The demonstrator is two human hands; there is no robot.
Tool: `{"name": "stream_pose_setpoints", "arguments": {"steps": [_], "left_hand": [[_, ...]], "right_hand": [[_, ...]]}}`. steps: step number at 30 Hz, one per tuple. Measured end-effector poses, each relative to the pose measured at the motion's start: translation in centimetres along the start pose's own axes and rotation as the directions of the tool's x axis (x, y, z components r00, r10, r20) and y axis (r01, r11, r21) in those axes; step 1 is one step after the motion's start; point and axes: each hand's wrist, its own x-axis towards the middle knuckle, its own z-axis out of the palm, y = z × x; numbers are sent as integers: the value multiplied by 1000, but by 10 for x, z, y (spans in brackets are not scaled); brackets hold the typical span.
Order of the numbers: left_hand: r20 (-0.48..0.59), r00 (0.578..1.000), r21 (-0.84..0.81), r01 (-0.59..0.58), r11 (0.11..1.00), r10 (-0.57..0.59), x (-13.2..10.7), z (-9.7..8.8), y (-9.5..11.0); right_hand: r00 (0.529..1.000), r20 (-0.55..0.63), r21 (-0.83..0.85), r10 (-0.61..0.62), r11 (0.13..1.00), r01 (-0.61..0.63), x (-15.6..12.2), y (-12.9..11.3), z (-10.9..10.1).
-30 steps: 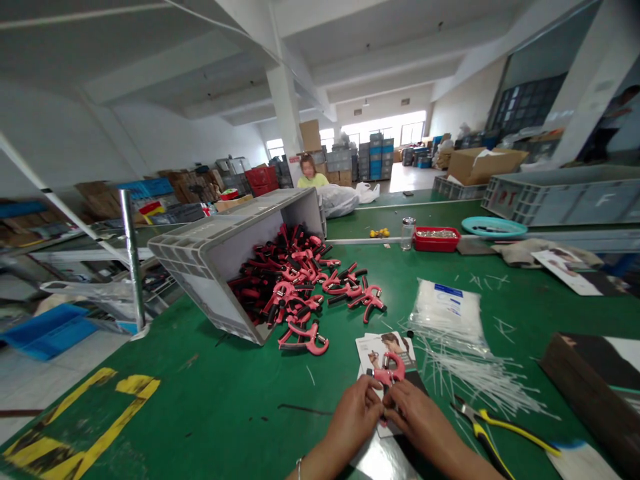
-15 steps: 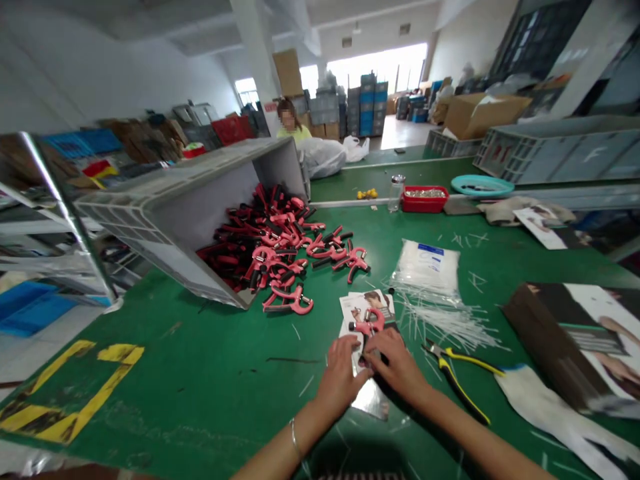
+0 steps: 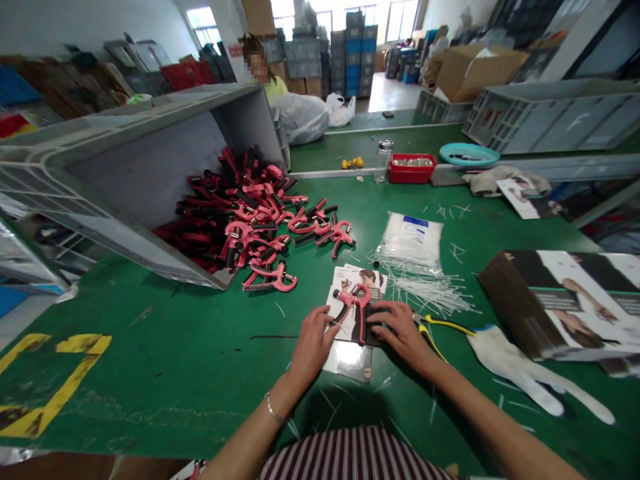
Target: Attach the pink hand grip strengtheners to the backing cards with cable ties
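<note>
Pink hand gripper (image 3: 360,313) lies on a printed card (image 3: 340,283) between the half-open left hand (image 3: 314,347) and right hand (image 3: 399,333) (only one carded, I see), heap of grippers (image 3: 235,227) spilling from a tipped crate (image 3: 150,160).

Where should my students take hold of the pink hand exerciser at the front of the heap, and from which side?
Probably by the long dark handle of the pink hand exerciser, coming from the near side, over the green mat. It lies flat at the front edge of the heap, so that side looks free, and the straight handle should be easier to close around than the curved pink head.
</note>
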Motion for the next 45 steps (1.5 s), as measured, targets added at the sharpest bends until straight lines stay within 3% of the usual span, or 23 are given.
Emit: {"name": "stream_pose_setpoints", "arguments": {"steps": [2,3,6,7,9,12,14,17,19,21,23,26,29,32,34,37,41,45], "left_hand": [[-3,986,-216,165,962,-170,-2,-18,7],[20,961,-342,267,901,-277,-2,-26,9],[218,815,-656,530,537,-538,1,-39,14],[294,783,-711,562,422,-547,5,-39,15],[416,774,-756,586,291,-477,16,-35,19],[530,779,-739,619,267,-336,34,-26,33],[535,784,-730,617,295,-315,39,-21,41],[430,824,-761,551,344,-369,38,-17,42],[337,836,-791,501,351,-434,33,-18,35],[261,827,-822,461,334,-498,28,-20,28],[231,810,-849,439,295,-539,23,-21,23],[271,795,-862,451,230,-543,19,-21,22],[257,817,-854,442,275,-516,16,-22,25],[206,876,-810,403,426,-436,13,-29,26],[146,911,-749,357,559,-387,12,-36,24],[53,951,-625,269,733,-303,11,-45,17],[93,959,-467,280,839,-268,8,-53,14],[108,974,-330,223,917,-198,5,-60,19]], "right_hand": [[989,-71,-165,129,976,-139,-28,25,-19],[975,-85,-262,206,939,-221,-45,38,-27],[926,-96,-471,364,803,-365,-89,71,-39],[920,-94,-493,381,785,-375,-97,77,-39],[922,-76,-511,379,779,-363,-100,80,-37],[925,-46,-505,377,790,-347,-83,70,-42],[919,-18,-477,394,805,-354,-69,63,-52],[899,52,-265,434,874,-407,-57,57,-74],[861,176,49,478,869,-492,-55,53,-86],[826,318,401,466,723,-562,-54,46,-89],[833,381,669,400,503,-547,-52,36,-79],[863,367,856,348,236,-459,-43,21,-46],[869,381,902,315,77,-424,-33,7,-16],[866,452,883,217,28,-468,-28,-9,-8],[846,511,844,152,100,-527,-25,-21,-13],[748,663,708,44,291,-644,-17,-36,-27],[613,788,552,-49,497,-670,-8,-48,-44],[558,828,489,-59,564,-666,0,-54,-52]]}}
